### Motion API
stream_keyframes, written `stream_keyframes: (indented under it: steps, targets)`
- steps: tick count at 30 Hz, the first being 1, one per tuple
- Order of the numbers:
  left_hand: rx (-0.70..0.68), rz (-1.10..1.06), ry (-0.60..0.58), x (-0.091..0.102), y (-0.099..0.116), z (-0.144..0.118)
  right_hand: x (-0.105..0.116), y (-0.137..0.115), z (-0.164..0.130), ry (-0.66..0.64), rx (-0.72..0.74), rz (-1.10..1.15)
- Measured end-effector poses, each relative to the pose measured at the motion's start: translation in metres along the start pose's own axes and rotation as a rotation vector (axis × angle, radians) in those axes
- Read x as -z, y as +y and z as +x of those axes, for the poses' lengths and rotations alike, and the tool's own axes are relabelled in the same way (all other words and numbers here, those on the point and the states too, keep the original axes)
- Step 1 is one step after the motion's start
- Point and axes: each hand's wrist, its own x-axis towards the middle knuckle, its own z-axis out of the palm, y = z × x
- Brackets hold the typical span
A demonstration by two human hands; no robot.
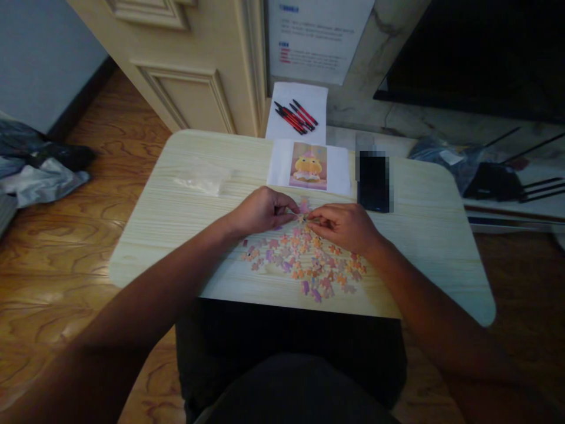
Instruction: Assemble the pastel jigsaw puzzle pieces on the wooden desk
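Note:
Both hands meet over a small table, just below a printed picture of a yellow cartoon figure (308, 166). Between their fingertips is a yellowish jigsaw puzzle piece (302, 218). My left hand (267, 210) pinches it from the left, thumb and forefinger close together. From the other side, my right hand (346, 225) has its fingers drawn together at the piece's right edge. A small pinkish-purple cluster of puzzle pieces (304, 205) lies just beyond the fingertips. Many loose puzzle pieces (315, 265) in orange, pink and purple spread over the table towards my lap.
The pale wooden table (154, 218) has rounded corners. A clear plastic bag (203, 178) lies at its left, a dark phone (374, 185) at the right. Behind, several red and black pens (296, 116) rest on white paper. A black router (497, 179) with antennas stands far right.

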Motion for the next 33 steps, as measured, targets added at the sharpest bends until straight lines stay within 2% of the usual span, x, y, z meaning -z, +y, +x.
stream_keyframes:
  steps: [11, 21, 33]
  targets:
    - [-0.009, -0.032, 0.022, -0.0088, 0.0035, 0.001, -0.0029, -0.0018, 0.0021, -0.002, -0.014, -0.058]
    - [-0.009, -0.011, 0.029, -0.0036, -0.0009, -0.0004, -0.0009, -0.0028, 0.0014, 0.026, -0.015, -0.043]
    - [-0.017, 0.052, 0.047, -0.0076, 0.0006, -0.0006, -0.0015, -0.0039, 0.0002, 0.02, -0.025, -0.036]
